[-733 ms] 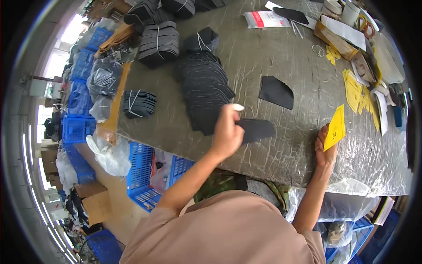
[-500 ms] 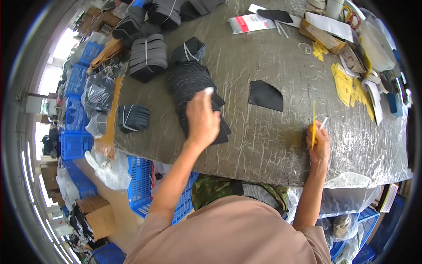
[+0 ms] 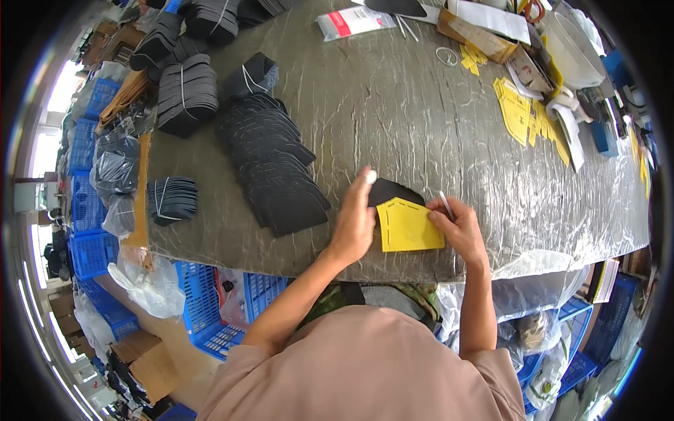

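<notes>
A yellow template [image 3: 413,228] with slots along its edges lies flat over a dark fabric-like piece [image 3: 394,189], whose far part shows beyond it. My right hand [image 3: 460,228] pinches the template's right edge and also holds a slim white pen [image 3: 446,203], tip pointing up and away. Along the left edge of the dark piece, my left hand [image 3: 357,221] rests with its fingers stretched out; a white covering sits on one fingertip. To its left, a fanned row of similar dark pieces [image 3: 274,165] spreads over the table.
Tied dark bundles [image 3: 186,95] stand at the far left, and a smaller tied bundle [image 3: 172,200] lies nearer. More yellow templates [image 3: 519,112] lie at the right by a cardboard box [image 3: 474,35]. A white-and-red packet [image 3: 354,22] is at the back. Blue crates [image 3: 200,302] stand below the table edge.
My left hand has moved right from the fanned pieces to the single dark piece. My right hand has brought the yellow template left and laid it over that piece, which now lies nearer me.
</notes>
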The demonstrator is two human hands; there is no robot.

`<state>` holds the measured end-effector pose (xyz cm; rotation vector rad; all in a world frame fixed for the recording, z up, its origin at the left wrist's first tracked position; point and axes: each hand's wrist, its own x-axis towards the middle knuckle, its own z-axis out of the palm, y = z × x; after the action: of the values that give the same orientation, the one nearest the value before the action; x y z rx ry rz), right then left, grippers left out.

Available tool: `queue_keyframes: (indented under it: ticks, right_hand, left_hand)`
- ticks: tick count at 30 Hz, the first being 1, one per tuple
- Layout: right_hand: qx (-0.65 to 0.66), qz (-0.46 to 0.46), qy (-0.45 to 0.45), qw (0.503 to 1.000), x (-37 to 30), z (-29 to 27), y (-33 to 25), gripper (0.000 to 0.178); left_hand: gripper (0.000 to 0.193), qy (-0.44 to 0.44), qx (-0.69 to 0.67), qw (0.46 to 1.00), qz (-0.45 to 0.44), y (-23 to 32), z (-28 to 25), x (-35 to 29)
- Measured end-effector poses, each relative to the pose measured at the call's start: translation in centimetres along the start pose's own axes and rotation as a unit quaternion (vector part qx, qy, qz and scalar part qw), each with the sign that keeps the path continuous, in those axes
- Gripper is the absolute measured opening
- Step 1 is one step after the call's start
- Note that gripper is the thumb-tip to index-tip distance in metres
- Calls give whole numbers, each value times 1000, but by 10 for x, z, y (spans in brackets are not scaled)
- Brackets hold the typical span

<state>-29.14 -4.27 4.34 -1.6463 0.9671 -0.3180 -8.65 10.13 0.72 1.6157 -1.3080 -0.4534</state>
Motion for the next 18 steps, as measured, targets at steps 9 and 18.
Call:
queue_keyframes:
  ticks: [9,18]
  right_hand:
    - [-191,-163,96,963,25,38,-3,13]
    - [-209,-172,-50,961,0,7,-13,49]
  left_hand:
    - [51,-153,136,978,48,17,-18,-1]
    - [50,-202,191,958,71,8,-29,3]
